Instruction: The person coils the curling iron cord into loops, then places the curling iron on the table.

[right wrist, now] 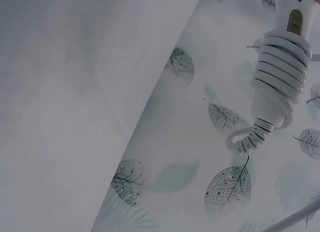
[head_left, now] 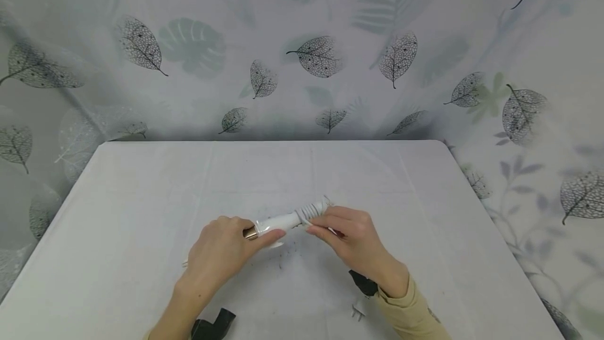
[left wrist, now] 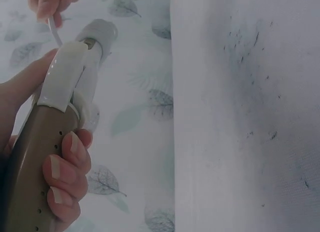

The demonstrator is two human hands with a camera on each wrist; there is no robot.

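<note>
Head view: the left hand [head_left: 219, 248] curls round the gold perforated barrel [left wrist: 40, 157] of a white-handled, rod-shaped styling tool [head_left: 278, 222] above the white rectangular bench [head_left: 141, 198]; the right hand [head_left: 356, 237] pinches its glossy white cord [right wrist: 282, 67]. Probably light, rigid and smooth, it suits a barrel grip.

- Head view, centre: blocked by left hand [head_left: 220, 253], right hand [head_left: 353, 235] and the white appliance [head_left: 279, 222] spanning them
- Room to pass over tabletop [head_left: 127, 209]: left side, right side, strip above the hands, lower-centre gap between forearms
- Plug [head_left: 357, 311], lower right of centre: snag
- Patterned wall [head_left: 189, 98] limits reach at top
- Right wrist view, lower-right corner: cord [right wrist: 295, 220] crosses
</note>
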